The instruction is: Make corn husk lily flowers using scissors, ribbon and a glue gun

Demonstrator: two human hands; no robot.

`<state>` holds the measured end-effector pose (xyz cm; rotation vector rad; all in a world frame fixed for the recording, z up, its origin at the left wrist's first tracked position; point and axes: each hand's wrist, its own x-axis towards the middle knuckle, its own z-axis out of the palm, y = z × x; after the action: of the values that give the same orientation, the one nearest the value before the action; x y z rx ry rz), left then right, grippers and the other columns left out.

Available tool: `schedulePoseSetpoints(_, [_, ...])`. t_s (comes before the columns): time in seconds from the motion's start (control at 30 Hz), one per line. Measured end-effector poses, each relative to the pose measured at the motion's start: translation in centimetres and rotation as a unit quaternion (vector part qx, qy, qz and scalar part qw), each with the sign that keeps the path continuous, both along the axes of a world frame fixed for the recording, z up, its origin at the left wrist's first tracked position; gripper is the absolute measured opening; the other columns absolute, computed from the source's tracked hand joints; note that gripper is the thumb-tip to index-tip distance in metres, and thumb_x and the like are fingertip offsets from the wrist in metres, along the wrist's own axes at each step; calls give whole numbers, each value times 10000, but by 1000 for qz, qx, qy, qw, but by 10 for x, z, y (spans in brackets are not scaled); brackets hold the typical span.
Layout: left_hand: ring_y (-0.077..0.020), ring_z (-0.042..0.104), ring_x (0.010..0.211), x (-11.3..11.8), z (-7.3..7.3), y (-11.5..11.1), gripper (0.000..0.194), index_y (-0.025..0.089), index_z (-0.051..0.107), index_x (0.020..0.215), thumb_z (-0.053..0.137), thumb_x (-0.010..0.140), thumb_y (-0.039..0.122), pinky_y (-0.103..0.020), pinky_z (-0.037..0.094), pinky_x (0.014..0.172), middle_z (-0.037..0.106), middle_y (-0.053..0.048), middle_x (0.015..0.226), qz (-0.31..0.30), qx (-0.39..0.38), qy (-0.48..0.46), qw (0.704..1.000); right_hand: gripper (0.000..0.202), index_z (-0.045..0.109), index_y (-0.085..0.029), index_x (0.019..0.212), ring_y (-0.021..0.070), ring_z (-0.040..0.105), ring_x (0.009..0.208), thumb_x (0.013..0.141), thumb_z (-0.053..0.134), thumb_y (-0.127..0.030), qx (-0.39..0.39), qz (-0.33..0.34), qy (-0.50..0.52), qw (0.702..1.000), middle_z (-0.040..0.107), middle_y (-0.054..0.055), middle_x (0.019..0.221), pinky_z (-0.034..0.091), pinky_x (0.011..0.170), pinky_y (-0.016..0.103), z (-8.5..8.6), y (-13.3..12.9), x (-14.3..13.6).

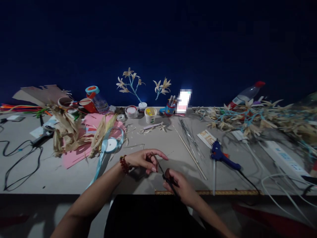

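Note:
My right hand [182,186] is wrapped round the dark handles of a pair of scissors [163,176], near the table's front edge. The slim blades point up and left, toward my left hand [143,160]. Red beads circle that wrist. Its index finger stretches over the blades, while the thumb and lower fingers come together in a pinch beside them. Whatever lies in this pinch is too small to make out. Left of my left hand stands a spool of light blue ribbon [110,145], its loose end trailing toward the front edge.
Dried husks [66,132] lie on pink paper [74,158] at left. A blue glue gun [223,157], metal wires [189,135] and a power strip [284,160] lie at right. Husk flowers [131,82] rise behind small tubs [150,115]. Black cables [22,162] coil far left.

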<state>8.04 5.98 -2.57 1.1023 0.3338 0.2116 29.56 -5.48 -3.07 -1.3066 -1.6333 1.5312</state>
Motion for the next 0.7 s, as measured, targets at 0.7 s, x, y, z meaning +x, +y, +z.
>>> schedulePoseSetpoints(0.7, [-114,589,491,4,-9,10,718,163,564,1310,854,683,361,-242,487,579,696,17,592,-33,-21,11,999,376,376,-221,739,117,322,644,831,616,-495,17,-5,3,1000,353,-56,698,311,576,233,-15,7,-6])
